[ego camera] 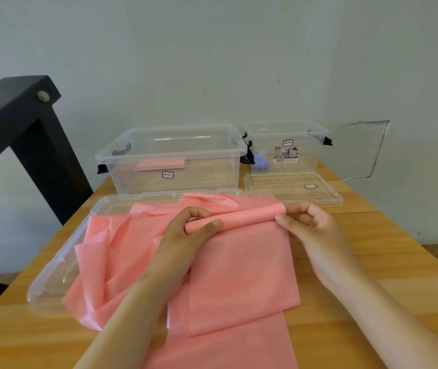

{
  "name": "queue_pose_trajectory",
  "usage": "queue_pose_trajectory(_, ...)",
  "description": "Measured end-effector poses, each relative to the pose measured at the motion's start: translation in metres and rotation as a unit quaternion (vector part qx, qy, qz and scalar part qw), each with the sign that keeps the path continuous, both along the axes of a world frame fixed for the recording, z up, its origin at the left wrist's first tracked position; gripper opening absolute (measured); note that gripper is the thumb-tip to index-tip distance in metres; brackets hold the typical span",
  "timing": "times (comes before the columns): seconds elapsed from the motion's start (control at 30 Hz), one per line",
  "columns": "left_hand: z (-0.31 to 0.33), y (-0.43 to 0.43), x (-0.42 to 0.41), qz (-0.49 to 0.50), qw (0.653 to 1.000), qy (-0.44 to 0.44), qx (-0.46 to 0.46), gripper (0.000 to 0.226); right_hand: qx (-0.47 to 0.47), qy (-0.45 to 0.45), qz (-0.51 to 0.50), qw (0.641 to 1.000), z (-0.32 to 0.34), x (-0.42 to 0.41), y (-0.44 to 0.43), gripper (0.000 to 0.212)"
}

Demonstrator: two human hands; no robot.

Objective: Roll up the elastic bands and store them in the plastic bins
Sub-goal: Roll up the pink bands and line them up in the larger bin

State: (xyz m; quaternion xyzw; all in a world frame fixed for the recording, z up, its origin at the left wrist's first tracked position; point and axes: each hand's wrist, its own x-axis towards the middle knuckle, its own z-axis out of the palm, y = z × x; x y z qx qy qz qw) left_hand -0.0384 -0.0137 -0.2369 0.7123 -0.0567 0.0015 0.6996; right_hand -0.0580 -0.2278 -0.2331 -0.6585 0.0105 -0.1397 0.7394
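Note:
A long pink elastic band (241, 272) lies spread on the wooden table, its far end rolled into a short tube (249, 214). My left hand (188, 230) grips the tube's left end between thumb and curled fingers. My right hand (308, 225) pinches the tube's right end. More loose pink band (100, 262) is bunched at the left over a clear lid. A large clear bin (122, 155) stands behind, holding one rolled pink band (160, 163). To its right, a smaller clear bin (316, 153) holds a purple roll (260, 162).
A large clear lid (50, 286) lies under the bunched band at the left. A smaller clear lid (326, 191) lies in front of the small bin. A black metal frame (34, 145) stands at the left, beside the table's edge. A pale wall is close behind the bins.

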Motion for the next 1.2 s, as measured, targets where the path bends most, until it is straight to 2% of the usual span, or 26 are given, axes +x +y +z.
queue_pose_trajectory(0.1, 0.0002, 0.0000, -0.0001, -0.001, 1.000, 0.004, 0.001, 0.022, -0.017, -0.011, -0.002, 1.000, -0.0005, -0.0002, -0.0007, 0.010)
queue_pose_trajectory(0.3, -0.0002, 0.0013, 0.0009, -0.026, 0.999, 0.024, -0.008, 0.041, -0.013, -0.024, 0.006, 1.000, -0.0003, -0.0006, -0.0030, 0.008)
queue_pose_trajectory(0.4, -0.0009, 0.0019, 0.0016, -0.033, 0.999, 0.019, -0.023, 0.040, -0.010, -0.015, 0.014, 1.000, 0.0008, 0.0000, -0.0028, 0.010)
queue_pose_trajectory(0.47, -0.0008, 0.0023, 0.0016, -0.035, 0.999, 0.004, -0.025, 0.037, 0.020, 0.000, 0.041, 0.999, 0.0017, -0.0003, -0.0020, 0.021)
queue_pose_trajectory(0.53, -0.0005, 0.0022, 0.0008, -0.050, 0.998, -0.015, -0.024, 0.035, 0.040, 0.030, 0.072, 0.996, 0.0011, -0.0007, 0.0000, 0.042)
queue_pose_trajectory(0.6, -0.0006, 0.0016, -0.0002, -0.069, 0.997, -0.026, -0.018, 0.034, 0.014, 0.055, 0.076, 0.995, -0.0012, 0.0000, 0.0026, 0.057)
queue_pose_trajectory(0.63, -0.0008, 0.0017, -0.0005, -0.074, 0.997, -0.028, -0.013, 0.034, -0.003, 0.059, 0.078, 0.995, -0.0022, 0.0003, 0.0035, 0.057)
queue_pose_trajectory(0.77, -0.0007, 0.0011, -0.0003, -0.071, 0.997, -0.022, -0.008, 0.036, -0.020, 0.035, 0.106, 0.993, 0.0022, -0.0029, 0.0043, 0.024)
queue_pose_trajectory(0.93, -0.0004, 0.0006, 0.0004, -0.039, 0.999, 0.014, -0.014, 0.043, -0.046, 0.027, 0.104, 0.993, 0.0034, -0.0072, 0.0039, 0.017)
queue_pose_trajectory(1.03, 0.0005, -0.0002, -0.0007, -0.040, 0.999, 0.029, -0.010, 0.038, -0.069, 0.008, 0.097, 0.993, 0.0028, -0.0070, 0.0039, 0.028)
queue_pose_trajectory(1.1, 0.0014, -0.0009, -0.0018, -0.040, 0.999, 0.018, 0.006, 0.030, -0.067, 0.006, 0.112, 0.991, 0.0023, -0.0060, 0.0025, 0.032)
queue_pose_trajectory(1.2, 0.0029, -0.0004, -0.0021, -0.037, 0.999, -0.024, -0.003, 0.038, -0.052, 0.041, 0.149, 0.987, 0.0033, -0.0060, 0.0015, 0.025)
